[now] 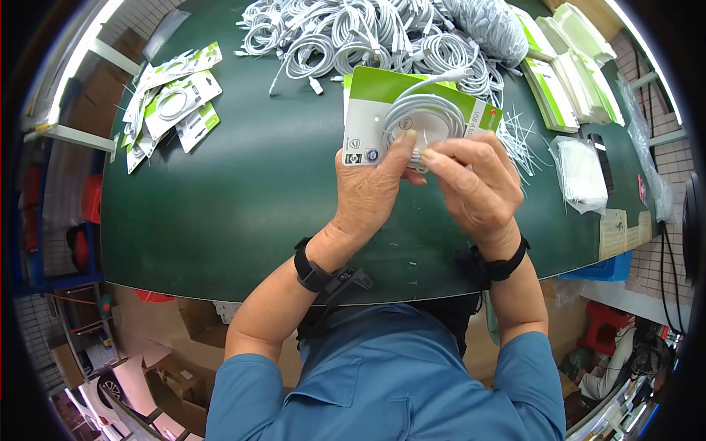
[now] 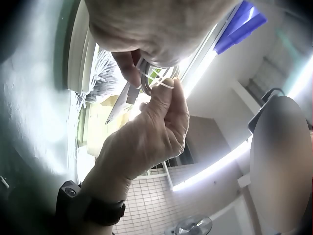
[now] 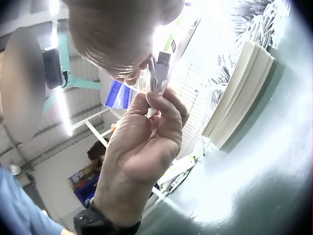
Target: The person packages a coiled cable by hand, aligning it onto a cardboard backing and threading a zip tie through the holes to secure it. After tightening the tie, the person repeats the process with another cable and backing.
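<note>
My left hand (image 1: 370, 189) grips a green-and-white packaging card (image 1: 364, 121), its thumb pressing a coiled white USB cable (image 1: 424, 101) against the card's front. A plug (image 1: 457, 74) of this cable points to the upper right; it also shows in the right wrist view as a USB-A plug (image 3: 164, 59). Close beside the thumb, my right hand (image 1: 482, 184) pinches a thin white cable tie (image 2: 165, 84) at the lower part of the coil. The tie's loop shows in the left wrist view around the cable strands. Fingers hide part of the coil.
Loose coiled white cables (image 1: 368, 33) are heaped at the back. Carded cables (image 1: 173, 103) lie at the left. Stacks of cards (image 1: 577, 81), a bag of cable ties (image 1: 581, 174), scattered ties (image 1: 521, 143) and a phone (image 1: 601, 163) lie at the right of the green table (image 1: 243, 198).
</note>
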